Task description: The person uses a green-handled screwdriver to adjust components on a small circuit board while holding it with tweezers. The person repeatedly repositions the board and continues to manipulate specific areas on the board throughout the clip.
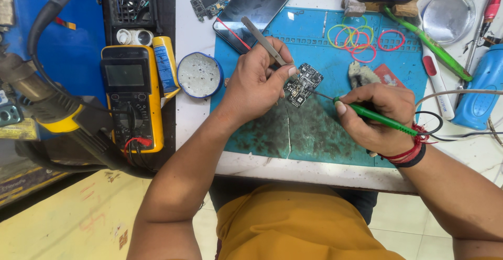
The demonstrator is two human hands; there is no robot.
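Note:
A small dark circuit board (304, 83) lies on the blue work mat (314, 129). My left hand (257, 82) holds grey metal tweezers (262, 39), its thumb and fingertips resting at the board's left edge. My right hand (376, 118) grips a green-handled soldering iron (377, 116) like a pen. Its thin tip (320, 95) touches the board's lower right corner. A cable runs from the iron past my right wrist, which wears red and black bands.
A yellow multimeter (131, 95), a tube (166, 63) and a round tin (199, 75) sit left of the mat. A dark phone (257, 1) and second board (209, 1) lie behind. Coloured rubber bands (361, 39), a round metal lid (448, 15), a green tool and a blue bottle (482, 90) are at right.

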